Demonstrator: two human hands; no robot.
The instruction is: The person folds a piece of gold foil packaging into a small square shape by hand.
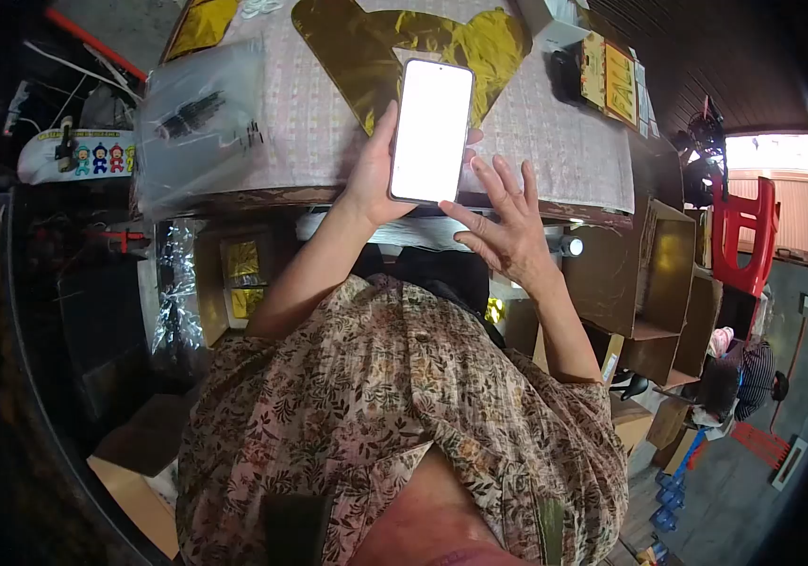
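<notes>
- Just above the lap, at the near edge of the table [574, 151], the left hand [375, 174] is gripping a phone [431, 118] from its left side, thumb and fingers wrapping the lower edge, wrist bending back so the screen is facing the wearer.
- Phone is standing upright and slightly tilted, screen glowing blank white; nothing on it is readable.
- Right hand [508, 226] is hovering just right of and below the phone, fingers spreading wide and loose, holding nothing; fingertips are sitting near the phone's lower right corner, and whether any is touching it I cannot tell.
- Both forearms are rising from a floral-print dress [394, 406], elbows tucking close to the body.
- Judgement: to work the screen well, the gripping hand should be holding steady with the thumb clear of the glass, while one finger of the free hand is coming in flat and light rather than all five at once.
- Beyond the phone, gold foil [404, 38] is lying on the cloth-covered table; further left of the gripping hand a clear plastic bag [201, 118] is resting.
- Right of the free hand, open cardboard boxes [649, 283] are stacking up, and a red chair [743, 236] is standing beyond them.
</notes>
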